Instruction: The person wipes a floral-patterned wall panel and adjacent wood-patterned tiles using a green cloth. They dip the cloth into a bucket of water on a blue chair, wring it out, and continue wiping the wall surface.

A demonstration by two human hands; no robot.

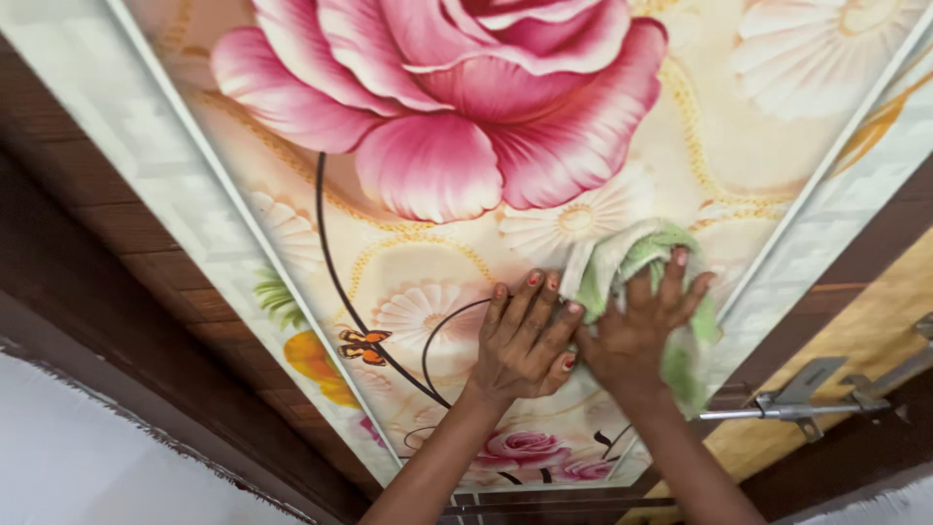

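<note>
A glossy door panel printed with a large pink rose, cream flowers and a small orange butterfly (466, 243) fills most of the view, framed by dark brown wood (107, 243). At the right edge sits a silver metal sliding latch (807, 399). A crumpled light green and white cloth (632, 267) lies flat against the panel, low and right of centre. The right hand (637, 331) presses on it, grip open, fingers spread. The left hand (525, 340) lies just beside, palm flat, grip open, touching the cloth's edge.
</note>
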